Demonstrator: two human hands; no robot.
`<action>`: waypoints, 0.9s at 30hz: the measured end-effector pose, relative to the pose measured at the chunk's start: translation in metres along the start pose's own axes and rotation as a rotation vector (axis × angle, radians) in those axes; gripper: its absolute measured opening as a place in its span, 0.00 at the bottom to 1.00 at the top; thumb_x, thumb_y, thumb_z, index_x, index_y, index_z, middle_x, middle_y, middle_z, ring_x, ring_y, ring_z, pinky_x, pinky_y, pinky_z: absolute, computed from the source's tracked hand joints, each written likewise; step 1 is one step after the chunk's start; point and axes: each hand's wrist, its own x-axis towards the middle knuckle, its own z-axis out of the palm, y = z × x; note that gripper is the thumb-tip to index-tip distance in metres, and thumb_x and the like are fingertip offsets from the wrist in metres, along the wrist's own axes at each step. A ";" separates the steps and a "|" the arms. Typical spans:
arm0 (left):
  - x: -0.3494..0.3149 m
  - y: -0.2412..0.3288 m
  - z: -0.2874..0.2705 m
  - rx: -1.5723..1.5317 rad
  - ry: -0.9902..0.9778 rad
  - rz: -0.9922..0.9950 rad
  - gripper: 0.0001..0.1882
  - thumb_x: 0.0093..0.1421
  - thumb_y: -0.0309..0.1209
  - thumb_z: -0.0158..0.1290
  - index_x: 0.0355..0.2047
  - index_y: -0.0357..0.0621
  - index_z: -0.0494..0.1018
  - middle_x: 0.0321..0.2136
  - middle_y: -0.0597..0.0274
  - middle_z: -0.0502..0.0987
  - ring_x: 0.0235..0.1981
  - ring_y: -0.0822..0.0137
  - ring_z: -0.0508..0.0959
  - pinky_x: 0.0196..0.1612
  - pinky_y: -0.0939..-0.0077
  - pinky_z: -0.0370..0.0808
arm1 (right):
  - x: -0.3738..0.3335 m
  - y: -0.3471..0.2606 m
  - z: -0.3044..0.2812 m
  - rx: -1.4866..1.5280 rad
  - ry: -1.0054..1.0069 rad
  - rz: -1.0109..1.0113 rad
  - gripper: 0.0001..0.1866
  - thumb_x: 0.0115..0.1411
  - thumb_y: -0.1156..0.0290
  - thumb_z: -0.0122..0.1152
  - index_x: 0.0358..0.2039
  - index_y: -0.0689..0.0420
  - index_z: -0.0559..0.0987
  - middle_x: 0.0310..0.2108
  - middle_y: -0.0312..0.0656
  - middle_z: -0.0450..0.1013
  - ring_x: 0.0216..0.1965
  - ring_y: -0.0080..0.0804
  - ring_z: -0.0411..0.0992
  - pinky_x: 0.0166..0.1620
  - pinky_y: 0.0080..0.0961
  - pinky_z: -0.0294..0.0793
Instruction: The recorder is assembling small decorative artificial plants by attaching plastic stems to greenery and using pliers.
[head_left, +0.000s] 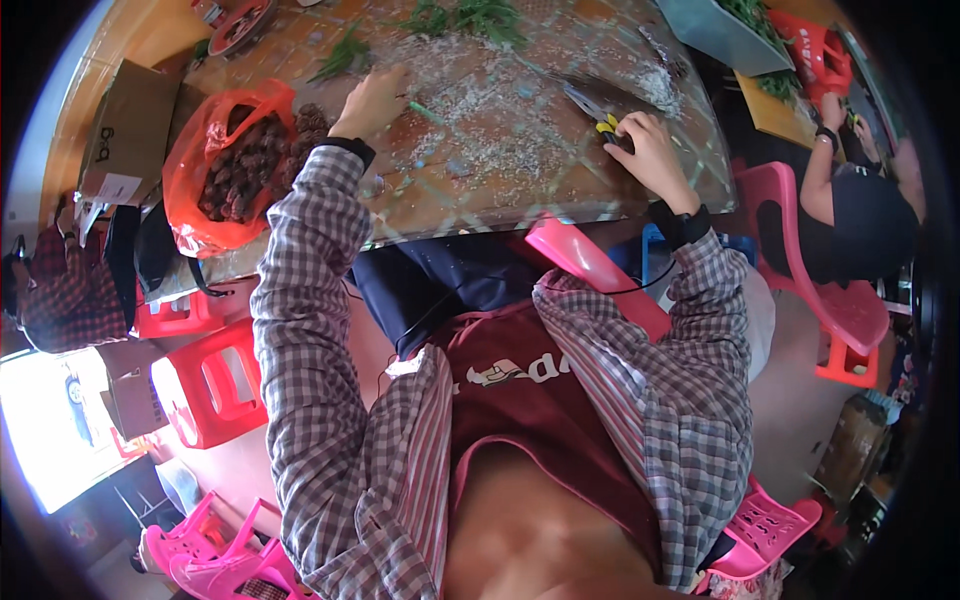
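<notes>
At the right of the table, my right hand grips the yellow and black handles of a pair of pliers. Their metal jaws point up and left, away from me. My left hand is low over the table at the left, its fingers bunched and a little smeared; whether anything is between them I cannot make out. Just right of its fingers lies a short green stem. Beyond it is a green sprig. Beside my left wrist, an orange-red plastic bag stands open, full of brown pine cones.
White granules are strewn over the table. More greenery lies at the far edge, dark thin strands beyond the pliers. A cardboard box stands left. Another person works at right; a pink chair is between.
</notes>
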 end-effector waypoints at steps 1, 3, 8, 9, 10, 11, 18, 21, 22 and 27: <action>0.000 -0.001 0.000 -0.038 0.003 0.026 0.19 0.48 0.29 0.48 0.43 0.45 0.66 0.36 0.47 0.71 0.38 0.51 0.71 0.39 0.62 0.69 | 0.003 0.004 -0.001 0.016 -0.065 0.006 0.12 0.45 0.69 0.61 0.25 0.61 0.68 0.28 0.44 0.65 0.33 0.42 0.64 0.37 0.31 0.62; 0.002 -0.004 0.000 -0.032 0.020 0.026 0.19 0.47 0.28 0.49 0.43 0.44 0.66 0.35 0.47 0.71 0.38 0.51 0.71 0.39 0.63 0.69 | 0.012 0.010 -0.004 0.050 -0.197 0.010 0.12 0.47 0.67 0.59 0.25 0.61 0.68 0.28 0.44 0.65 0.32 0.42 0.64 0.36 0.31 0.63; -0.012 0.004 -0.002 -0.212 0.226 -0.074 0.17 0.47 0.25 0.49 0.40 0.42 0.69 0.31 0.49 0.73 0.33 0.57 0.75 0.37 0.68 0.72 | 0.058 -0.002 -0.015 0.097 -0.291 -0.045 0.13 0.50 0.65 0.57 0.25 0.62 0.68 0.26 0.45 0.65 0.31 0.42 0.65 0.35 0.32 0.64; -0.018 0.008 -0.003 -0.311 0.309 -0.120 0.15 0.47 0.24 0.49 0.38 0.41 0.71 0.29 0.50 0.74 0.32 0.58 0.76 0.37 0.70 0.73 | 0.076 -0.007 -0.011 0.088 -0.349 -0.105 0.12 0.50 0.66 0.56 0.25 0.62 0.68 0.26 0.45 0.65 0.31 0.41 0.65 0.35 0.32 0.64; -0.030 0.005 -0.002 -0.307 0.317 -0.135 0.15 0.47 0.24 0.49 0.38 0.41 0.71 0.29 0.50 0.74 0.32 0.58 0.76 0.37 0.70 0.73 | 0.096 -0.015 -0.004 0.083 -0.408 -0.177 0.12 0.50 0.66 0.56 0.25 0.62 0.68 0.25 0.45 0.65 0.32 0.41 0.66 0.34 0.32 0.64; -0.042 -0.001 0.006 -0.577 0.302 -0.236 0.14 0.47 0.24 0.50 0.37 0.40 0.70 0.29 0.51 0.75 0.32 0.62 0.76 0.36 0.72 0.73 | 0.117 -0.025 0.002 0.112 -0.436 -0.262 0.11 0.50 0.67 0.56 0.25 0.62 0.68 0.25 0.45 0.66 0.31 0.40 0.66 0.33 0.32 0.64; -0.094 -0.017 0.013 -0.949 0.322 -0.424 0.13 0.48 0.22 0.53 0.36 0.36 0.69 0.30 0.60 0.75 0.30 0.74 0.74 0.32 0.79 0.74 | 0.224 -0.071 0.078 0.032 -0.466 -0.563 0.05 0.46 0.74 0.56 0.22 0.61 0.71 0.20 0.44 0.67 0.24 0.38 0.67 0.28 0.32 0.65; -0.111 -0.020 0.011 -0.881 0.431 -0.369 0.14 0.48 0.22 0.53 0.37 0.37 0.69 0.30 0.60 0.75 0.30 0.73 0.75 0.31 0.79 0.73 | 0.235 -0.088 0.094 -0.050 -0.533 -0.586 0.03 0.44 0.77 0.56 0.20 0.61 0.71 0.19 0.44 0.67 0.23 0.38 0.68 0.26 0.33 0.65; -0.116 -0.017 0.007 -0.876 0.435 -0.375 0.14 0.48 0.22 0.53 0.37 0.37 0.69 0.30 0.60 0.75 0.30 0.73 0.75 0.31 0.79 0.73 | 0.235 -0.090 0.097 -0.076 -0.554 -0.610 0.03 0.43 0.77 0.55 0.19 0.61 0.71 0.18 0.44 0.67 0.22 0.39 0.68 0.26 0.33 0.65; -0.135 -0.013 -0.007 -0.849 0.374 -0.472 0.13 0.51 0.22 0.51 0.39 0.37 0.67 0.34 0.62 0.73 0.36 0.72 0.72 0.37 0.82 0.71 | 0.234 -0.098 0.103 -0.182 -0.600 -0.684 0.02 0.40 0.80 0.56 0.17 0.61 0.71 0.17 0.46 0.67 0.22 0.41 0.68 0.24 0.35 0.66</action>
